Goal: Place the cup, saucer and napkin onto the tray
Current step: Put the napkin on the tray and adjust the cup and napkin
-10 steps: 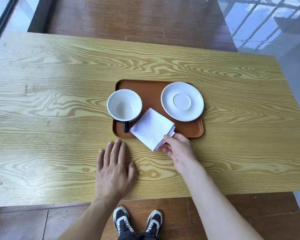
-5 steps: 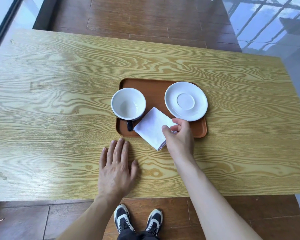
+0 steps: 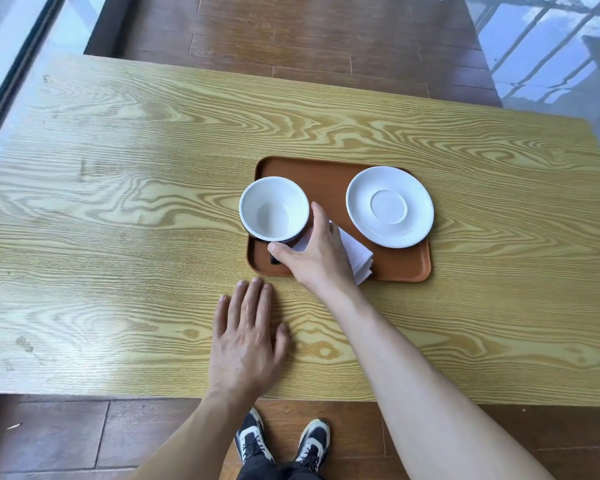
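Observation:
A brown tray (image 3: 329, 181) lies on the wooden table (image 3: 118, 220). On its left part stands a white cup (image 3: 274, 209) with a dark outside. A white saucer (image 3: 389, 206) sits on the tray's right part. A folded white napkin (image 3: 359, 254) lies on the tray's front middle, one corner over the near rim. My right hand (image 3: 317, 258) rests over the napkin with fingers spread. Its thumb is at the cup's near side by the dark handle, its forefinger along the cup's right wall. My left hand (image 3: 246, 337) lies flat on the table in front of the tray.
The table's near edge runs just behind my wrists, with my shoes (image 3: 281, 441) and wooden floor below it. A glass wall stands at the left and a reflective floor area at the far right.
My right hand has let go of the napkin's right corner and slid left over it to the cup. The napkin now lies further onto the tray. My left hand has stayed put.

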